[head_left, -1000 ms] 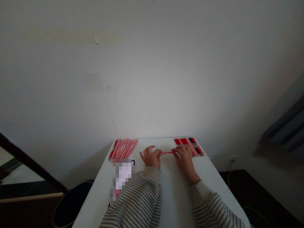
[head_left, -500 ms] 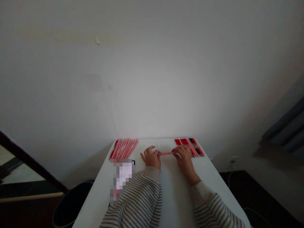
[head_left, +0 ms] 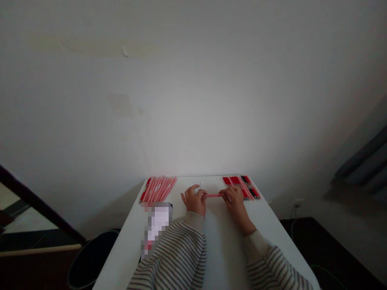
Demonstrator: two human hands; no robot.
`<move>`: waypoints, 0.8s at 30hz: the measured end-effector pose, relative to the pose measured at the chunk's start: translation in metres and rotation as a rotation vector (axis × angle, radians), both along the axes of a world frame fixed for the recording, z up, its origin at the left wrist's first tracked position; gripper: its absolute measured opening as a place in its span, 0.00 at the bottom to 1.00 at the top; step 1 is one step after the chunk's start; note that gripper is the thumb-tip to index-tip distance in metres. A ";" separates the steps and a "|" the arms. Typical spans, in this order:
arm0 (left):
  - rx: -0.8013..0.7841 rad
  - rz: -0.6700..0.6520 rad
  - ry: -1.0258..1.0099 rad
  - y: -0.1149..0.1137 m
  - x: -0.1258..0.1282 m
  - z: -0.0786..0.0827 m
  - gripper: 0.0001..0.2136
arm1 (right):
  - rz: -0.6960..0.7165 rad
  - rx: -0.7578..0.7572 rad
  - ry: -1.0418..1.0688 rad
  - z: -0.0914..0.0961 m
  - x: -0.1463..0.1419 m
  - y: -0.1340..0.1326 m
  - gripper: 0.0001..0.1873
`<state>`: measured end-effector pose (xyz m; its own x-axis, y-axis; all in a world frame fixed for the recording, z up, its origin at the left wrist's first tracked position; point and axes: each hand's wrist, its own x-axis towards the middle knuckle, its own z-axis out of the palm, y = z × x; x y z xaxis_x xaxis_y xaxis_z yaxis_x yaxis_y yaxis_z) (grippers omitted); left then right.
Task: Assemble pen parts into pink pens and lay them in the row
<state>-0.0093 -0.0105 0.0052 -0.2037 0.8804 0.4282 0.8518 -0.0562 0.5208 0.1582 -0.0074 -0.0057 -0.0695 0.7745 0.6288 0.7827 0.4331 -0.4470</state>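
A slim pink pen (head_left: 214, 195) lies level between my hands above the white table. My left hand (head_left: 196, 200) pinches its left end with thumb and forefinger, the other fingers raised and spread. On the opposite end, the fingers of my right hand (head_left: 233, 200) are closed; they hide that tip. Just beyond my left hand is a thin white stick (head_left: 201, 184). A fanned pile of pink pens (head_left: 159, 189) is at the table's back left. Beside my right hand, at the back right, lie rows of pens (head_left: 252, 189) with red, pink and black parts.
A pixelated phone-like object (head_left: 159, 221) rests on the white table (head_left: 222, 249), left of my left forearm. The wall (head_left: 196, 100) stands right behind the table. A dark bin (head_left: 90, 257) is on the floor at the left; a socket with a cord (head_left: 298, 202) is at right.
The pink pen has become more level, and a darker, thinner stretch near my right fingers no longer shows. My left hand has shifted slightly right; my right hand is nearly still.
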 end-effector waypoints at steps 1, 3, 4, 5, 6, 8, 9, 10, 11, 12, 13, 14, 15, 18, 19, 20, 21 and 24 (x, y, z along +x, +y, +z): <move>0.005 -0.007 -0.006 0.000 0.000 0.000 0.05 | -0.005 -0.003 0.001 0.000 0.000 0.000 0.14; 0.007 -0.015 -0.016 -0.001 -0.001 0.000 0.05 | -0.020 -0.003 -0.005 0.000 0.000 -0.001 0.14; 0.006 -0.016 -0.020 -0.001 -0.001 0.000 0.05 | -0.028 0.000 -0.010 0.001 -0.001 -0.001 0.14; 0.005 -0.015 -0.022 0.000 -0.001 0.000 0.05 | -0.034 0.004 -0.016 0.001 -0.001 -0.001 0.14; 0.004 -0.013 -0.023 0.000 -0.001 0.000 0.05 | -0.039 0.007 -0.022 0.002 -0.002 -0.002 0.14; 0.002 0.001 -0.025 0.000 -0.001 0.000 0.06 | -0.047 0.011 -0.032 0.002 -0.002 -0.002 0.14; -0.004 0.013 -0.027 0.000 -0.002 0.000 0.07 | -0.054 0.012 -0.038 0.002 -0.002 -0.001 0.14; -0.015 0.024 -0.029 0.000 -0.002 0.001 0.07 | -0.065 0.012 -0.043 0.002 -0.002 -0.001 0.14; -0.028 0.033 -0.030 0.000 -0.002 0.001 0.07 | -0.079 0.011 -0.047 0.002 -0.002 0.000 0.15; -0.041 0.036 -0.031 0.000 -0.002 0.001 0.06 | -0.093 0.008 -0.050 0.001 -0.002 0.000 0.15; -0.051 0.034 -0.031 0.000 -0.002 0.002 0.05 | -0.103 0.004 -0.052 0.000 -0.001 0.001 0.15; -0.056 0.027 -0.031 0.000 -0.003 0.003 0.05 | -0.107 -0.002 -0.051 -0.001 -0.001 0.002 0.15; -0.054 0.018 -0.031 0.000 -0.003 0.003 0.05 | -0.105 -0.010 -0.049 -0.001 -0.001 0.002 0.15; -0.046 0.010 -0.030 -0.001 -0.003 0.005 0.05 | -0.096 -0.037 -0.035 -0.001 0.000 0.001 0.15; -0.047 0.016 -0.028 -0.001 -0.003 0.005 0.05 | -0.097 -0.044 -0.027 -0.001 0.000 0.001 0.15; -0.051 0.025 -0.025 -0.002 -0.002 0.006 0.05 | -0.099 -0.050 -0.017 0.000 0.000 0.000 0.15; -0.056 0.036 -0.022 -0.002 -0.002 0.006 0.05 | -0.099 -0.055 -0.009 0.000 0.000 -0.001 0.15; -0.075 0.065 -0.012 -0.002 -0.002 0.006 0.05 | -0.091 -0.069 -0.002 0.002 -0.001 -0.002 0.16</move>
<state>-0.0112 -0.0120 0.0110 -0.2658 0.8947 0.3589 0.8462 0.0382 0.5315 0.1572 -0.0094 -0.0036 0.0019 0.8193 0.5734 0.8182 0.3284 -0.4719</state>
